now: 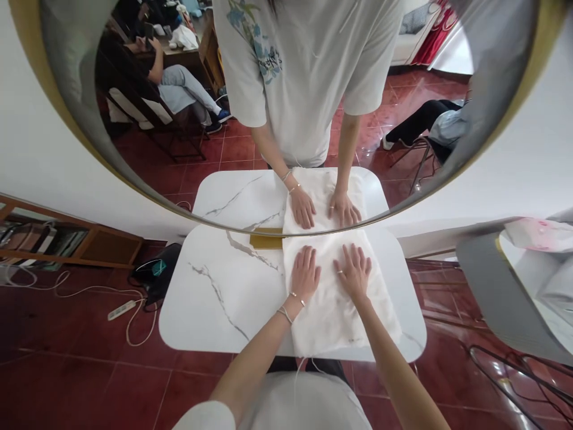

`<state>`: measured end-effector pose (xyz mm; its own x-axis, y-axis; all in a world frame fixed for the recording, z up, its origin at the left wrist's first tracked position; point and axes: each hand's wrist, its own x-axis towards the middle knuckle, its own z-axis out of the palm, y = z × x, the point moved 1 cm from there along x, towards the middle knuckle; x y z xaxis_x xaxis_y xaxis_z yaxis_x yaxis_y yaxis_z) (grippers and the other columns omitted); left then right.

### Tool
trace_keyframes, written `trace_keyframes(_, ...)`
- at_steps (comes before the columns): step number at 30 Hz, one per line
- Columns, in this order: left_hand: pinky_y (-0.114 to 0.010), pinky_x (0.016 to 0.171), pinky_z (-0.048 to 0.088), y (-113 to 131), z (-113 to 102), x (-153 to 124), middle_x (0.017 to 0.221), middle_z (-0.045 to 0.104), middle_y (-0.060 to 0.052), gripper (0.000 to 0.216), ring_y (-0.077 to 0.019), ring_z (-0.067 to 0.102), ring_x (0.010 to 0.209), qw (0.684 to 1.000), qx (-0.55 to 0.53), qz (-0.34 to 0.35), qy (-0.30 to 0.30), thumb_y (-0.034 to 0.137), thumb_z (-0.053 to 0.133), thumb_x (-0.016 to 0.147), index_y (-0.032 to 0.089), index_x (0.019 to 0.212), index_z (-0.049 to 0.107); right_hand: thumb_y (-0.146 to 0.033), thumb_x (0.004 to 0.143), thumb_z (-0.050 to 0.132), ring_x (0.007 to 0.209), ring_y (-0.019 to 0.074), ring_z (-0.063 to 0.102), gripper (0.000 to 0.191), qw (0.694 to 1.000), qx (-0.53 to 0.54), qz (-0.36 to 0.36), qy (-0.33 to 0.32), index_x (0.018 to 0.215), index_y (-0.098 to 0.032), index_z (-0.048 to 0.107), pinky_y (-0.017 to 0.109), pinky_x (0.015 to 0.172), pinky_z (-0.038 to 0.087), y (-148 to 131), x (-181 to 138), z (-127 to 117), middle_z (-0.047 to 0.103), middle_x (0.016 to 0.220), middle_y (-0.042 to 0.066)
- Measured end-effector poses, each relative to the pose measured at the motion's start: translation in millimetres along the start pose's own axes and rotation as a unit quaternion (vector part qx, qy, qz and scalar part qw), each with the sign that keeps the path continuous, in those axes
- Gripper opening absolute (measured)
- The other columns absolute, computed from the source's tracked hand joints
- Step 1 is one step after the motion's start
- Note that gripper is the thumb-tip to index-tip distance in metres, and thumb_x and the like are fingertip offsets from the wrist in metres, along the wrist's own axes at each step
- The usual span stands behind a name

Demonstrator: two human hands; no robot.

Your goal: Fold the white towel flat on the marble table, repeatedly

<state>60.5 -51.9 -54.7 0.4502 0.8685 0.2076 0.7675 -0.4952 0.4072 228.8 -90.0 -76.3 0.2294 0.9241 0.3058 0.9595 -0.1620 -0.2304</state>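
A white cloth (331,316) lies spread over the right part of a white marble-patterned table (215,298), reaching from the near edge to the far edge. My left hand (305,276) rests flat on its left side, fingers pointing away from me, with bracelets at the wrist. On the right side of the cloth my right hand (353,272) presses palm down, fingers spread, a ring on one finger. Neither hand grips anything. What the cloth is, towel or garment, I cannot tell.
A large round gold-framed mirror (286,113) stands at the table's far edge, reflecting me and two seated people. A gold strip (265,239) touches the cloth's left edge. On the floor left are a black bag (163,269) and power strip (120,310); right, a grey chair (505,292).
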Motion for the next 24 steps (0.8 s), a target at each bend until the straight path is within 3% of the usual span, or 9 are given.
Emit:
trace_keyframes(3,-0.051,0.117,0.023,-13.9,0.5,-7.4,0.158,0.021,-0.013,0.058,-0.0278,0.016,0.147,0.999,0.04,-0.003,-0.009,0.033,0.041,0.095,0.016,0.148,0.026,-0.045,0.098,0.03,0.143,0.0283,0.022,0.056,0.999,-0.011,-0.02,-0.041,0.148,-0.021,0.032,0.057,0.113,0.017,-16.7,8.4,9.2,0.032,0.153,0.012)
trace_keyframes(9,-0.051,0.118,0.018,-67.6,-25.5,-20.0,0.161,0.008,-0.01,0.062,-0.0284,0.006,0.148,0.998,0.052,-0.034,0.002,0.041,0.042,0.094,0.024,0.151,0.024,-0.045,0.097,0.033,0.146,0.0263,0.014,0.068,0.995,0.04,-0.08,-0.042,0.154,-0.016,0.009,0.053,0.116,0.014,-77.0,1.2,19.2,0.023,0.157,0.013)
trace_keyframes(19,-0.049,0.117,0.02,-177.7,-82.4,-54.5,0.159,0.017,-0.009,0.059,-0.0293,0.016,0.147,0.992,0.1,-0.083,-0.006,0.043,0.044,0.093,0.025,0.148,0.032,-0.035,0.096,0.037,0.147,0.0279,0.012,0.065,0.98,0.098,-0.152,-0.079,0.152,-0.009,0.017,0.052,0.116,0.019,-199.9,2.7,45.8,0.021,0.156,0.016)
trace_keyframes(24,-0.051,0.117,0.02,-219.8,-105.7,-54.8,0.15,0.038,-0.014,0.056,-0.0293,0.024,0.144,0.984,0.11,-0.142,0.012,0.045,0.039,0.095,0.022,0.146,0.037,-0.034,0.096,0.037,0.144,0.0295,0.018,0.063,0.975,0.126,-0.165,-0.079,0.152,-0.011,0.02,0.052,0.114,0.022,-253.7,14.7,63.3,0.025,0.155,0.017)
